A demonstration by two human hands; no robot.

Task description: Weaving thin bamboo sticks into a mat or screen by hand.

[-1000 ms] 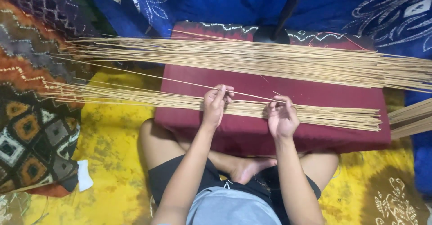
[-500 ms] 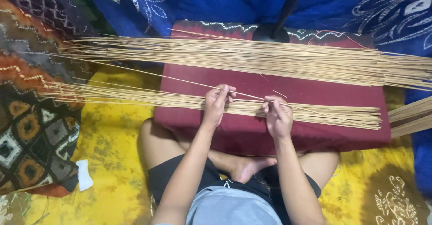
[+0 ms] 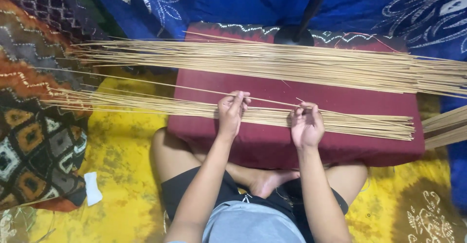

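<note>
Our hands on a thin stick above the near bundle

Our left hand (image 3: 231, 110) and right hand (image 3: 305, 124) pinch one thin stick (image 3: 194, 90) over the near bundle of sticks (image 3: 146, 106) by the maroon cushion's (image 3: 292, 148) front edge; another bundle (image 3: 292, 65) lies along its back edge.

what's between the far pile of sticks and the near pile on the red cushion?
Head view: mostly bare red cushion between far pile and near pile, crossed by one thin stick pinched in the left hand and right hand.
</note>
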